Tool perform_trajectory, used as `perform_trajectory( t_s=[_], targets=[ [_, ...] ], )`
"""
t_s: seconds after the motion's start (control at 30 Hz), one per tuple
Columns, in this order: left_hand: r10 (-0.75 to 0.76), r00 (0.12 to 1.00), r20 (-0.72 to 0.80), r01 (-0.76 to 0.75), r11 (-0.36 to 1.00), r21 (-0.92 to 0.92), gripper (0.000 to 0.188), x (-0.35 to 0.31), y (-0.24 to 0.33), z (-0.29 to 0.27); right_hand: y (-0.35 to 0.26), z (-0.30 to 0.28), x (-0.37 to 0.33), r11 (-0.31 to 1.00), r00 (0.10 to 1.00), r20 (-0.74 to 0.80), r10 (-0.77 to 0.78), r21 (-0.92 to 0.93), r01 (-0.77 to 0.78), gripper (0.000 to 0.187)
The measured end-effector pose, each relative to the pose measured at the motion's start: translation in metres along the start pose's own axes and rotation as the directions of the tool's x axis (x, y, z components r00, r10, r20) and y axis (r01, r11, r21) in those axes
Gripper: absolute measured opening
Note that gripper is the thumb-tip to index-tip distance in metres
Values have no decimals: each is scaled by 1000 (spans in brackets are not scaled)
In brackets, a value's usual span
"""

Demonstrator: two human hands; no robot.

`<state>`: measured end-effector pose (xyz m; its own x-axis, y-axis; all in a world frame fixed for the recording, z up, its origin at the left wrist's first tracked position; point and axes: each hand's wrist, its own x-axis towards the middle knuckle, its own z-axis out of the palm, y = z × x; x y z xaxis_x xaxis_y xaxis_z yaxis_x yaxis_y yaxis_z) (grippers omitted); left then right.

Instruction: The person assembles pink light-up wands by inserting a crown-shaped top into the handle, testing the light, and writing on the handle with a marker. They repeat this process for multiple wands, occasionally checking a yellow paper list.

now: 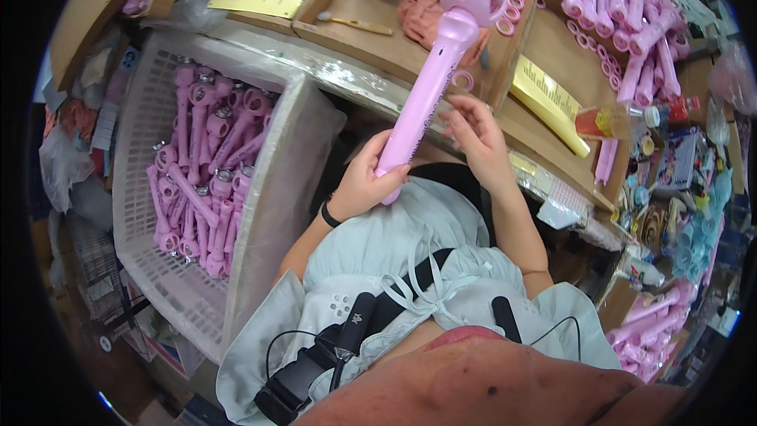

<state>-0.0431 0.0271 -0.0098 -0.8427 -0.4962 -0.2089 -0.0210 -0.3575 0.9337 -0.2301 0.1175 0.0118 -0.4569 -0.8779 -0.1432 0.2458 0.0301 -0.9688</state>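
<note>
A long pink plastic toy wand (438, 71), with a round openwork head and metal-looking parts at its top, slants up and away in front of my body. My left hand (367, 180) is wrapped round the lower end of its handle. To the right of the handle is my right hand (479, 140), apart from the wand, its fingers loosely spread and slightly curled with nothing in them. Beyond the wand's head, small pink rings (512, 9) lie in a shallow cardboard tray (347, 41), near a crumpled orange cloth (418, 12).
At my left stands a white plastic crate (276, 122) holding many similar pink wands (213, 122). More pink wands (650, 39) pile up at the far right. A brush (355, 24), yellow printed sheets (548, 102) and a bottle (619, 121) are on the workbench (347, 71).
</note>
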Motion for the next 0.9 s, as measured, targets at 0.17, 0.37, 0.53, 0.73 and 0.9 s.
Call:
perform_trajectory(
  t_s=[0.17,0.37,0.53,0.73,0.9],
  targets=[
    [43,993,111,-59,988,142,60,4,17,21,-7,12,10,989,983,-132,-125,61,134,41],
    [-10,923,384,97,973,-208,69,20,28,24,-37,0,25,971,993,-87,-83,216,100,40],
    [-32,842,539,351,791,-502,69,20,19,26,-41,14,13,986,984,-114,-134,89,144,51],
    [-1,810,586,376,767,-519,76,14,8,22,-38,23,-7,971,968,-86,-236,-71,230,76],
    [30,787,616,397,741,-542,79,14,4,22,-38,22,-6,968,956,-154,-251,-50,246,58]
  ],
)
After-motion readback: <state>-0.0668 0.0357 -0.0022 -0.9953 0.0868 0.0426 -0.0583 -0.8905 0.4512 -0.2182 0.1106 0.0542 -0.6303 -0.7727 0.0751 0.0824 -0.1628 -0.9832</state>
